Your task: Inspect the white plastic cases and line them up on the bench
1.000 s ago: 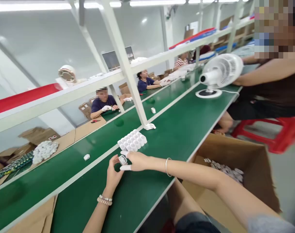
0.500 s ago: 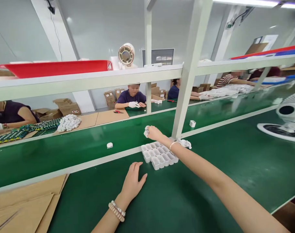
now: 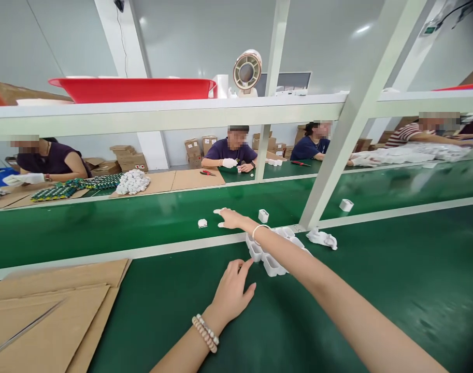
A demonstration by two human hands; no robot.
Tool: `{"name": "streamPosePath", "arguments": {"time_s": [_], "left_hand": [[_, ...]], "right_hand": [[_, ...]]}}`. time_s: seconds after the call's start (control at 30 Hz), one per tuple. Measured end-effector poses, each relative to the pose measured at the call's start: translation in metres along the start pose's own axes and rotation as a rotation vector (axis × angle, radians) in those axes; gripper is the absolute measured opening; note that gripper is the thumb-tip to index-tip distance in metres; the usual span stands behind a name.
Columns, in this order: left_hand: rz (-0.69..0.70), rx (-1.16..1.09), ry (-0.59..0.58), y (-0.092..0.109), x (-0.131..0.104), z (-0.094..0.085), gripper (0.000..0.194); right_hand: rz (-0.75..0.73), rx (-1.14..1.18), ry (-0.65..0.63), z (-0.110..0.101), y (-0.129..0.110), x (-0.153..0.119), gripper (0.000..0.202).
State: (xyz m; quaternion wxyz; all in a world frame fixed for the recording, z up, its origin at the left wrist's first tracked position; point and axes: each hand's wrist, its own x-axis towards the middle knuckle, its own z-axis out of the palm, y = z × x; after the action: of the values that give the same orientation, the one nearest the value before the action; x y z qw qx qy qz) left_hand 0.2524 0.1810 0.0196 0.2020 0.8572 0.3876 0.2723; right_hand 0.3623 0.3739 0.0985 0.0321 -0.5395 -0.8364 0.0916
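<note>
On the green belt (image 3: 104, 228) we count three white parts (image 3: 263, 215) (loose); our right hand (image 3: 231, 218) open, empty; left hand (image 3: 232, 292) flat, empty.

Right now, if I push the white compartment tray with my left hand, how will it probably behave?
The white compartment tray looks like thin moulded plastic, so it is probably light and may flex rather than stay stiff. On the smooth green table it would likely slide easily. The left hand rests flat just beside it; a push at one corner could turn it.

Right forearm hid much of the white tray (image 3: 273, 264); small white part (image 3: 202, 223) too small to identify.
</note>
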Motion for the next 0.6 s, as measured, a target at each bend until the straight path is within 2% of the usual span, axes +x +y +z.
{"name": "streamPosePath", "arguments": {"time_s": [0.13, 0.2, 0.3, 0.43, 0.53, 0.6], "left_hand": [[0.021, -0.022, 0.016, -0.002, -0.001, 0.0, 0.056], [0.026, -0.03, 0.017, -0.003, -0.002, -0.002, 0.056], [0.022, -0.032, 0.008, -0.003, -0.003, -0.003, 0.055], [0.004, -0.032, -0.003, -0.003, -0.002, -0.004, 0.052], [-0.021, -0.028, -0.008, -0.001, -0.002, -0.004, 0.053], [-0.035, -0.028, -0.009, 0.001, -0.002, -0.005, 0.055]], "right_hand": [[-0.073, 0.079, -0.047, 0.013, -0.037, 0.02, 0.032], [-0.054, 0.135, -0.048, 0.011, -0.044, 0.02, 0.026], [-0.036, 0.268, -0.004, -0.002, -0.042, 0.006, 0.025], [-0.088, 0.513, 0.137, -0.029, -0.024, -0.04, 0.029], [-0.138, 0.675, 0.233, -0.042, -0.001, -0.096, 0.035], [-0.168, 0.876, 0.293, -0.04, 0.018, -0.14, 0.039]]}}
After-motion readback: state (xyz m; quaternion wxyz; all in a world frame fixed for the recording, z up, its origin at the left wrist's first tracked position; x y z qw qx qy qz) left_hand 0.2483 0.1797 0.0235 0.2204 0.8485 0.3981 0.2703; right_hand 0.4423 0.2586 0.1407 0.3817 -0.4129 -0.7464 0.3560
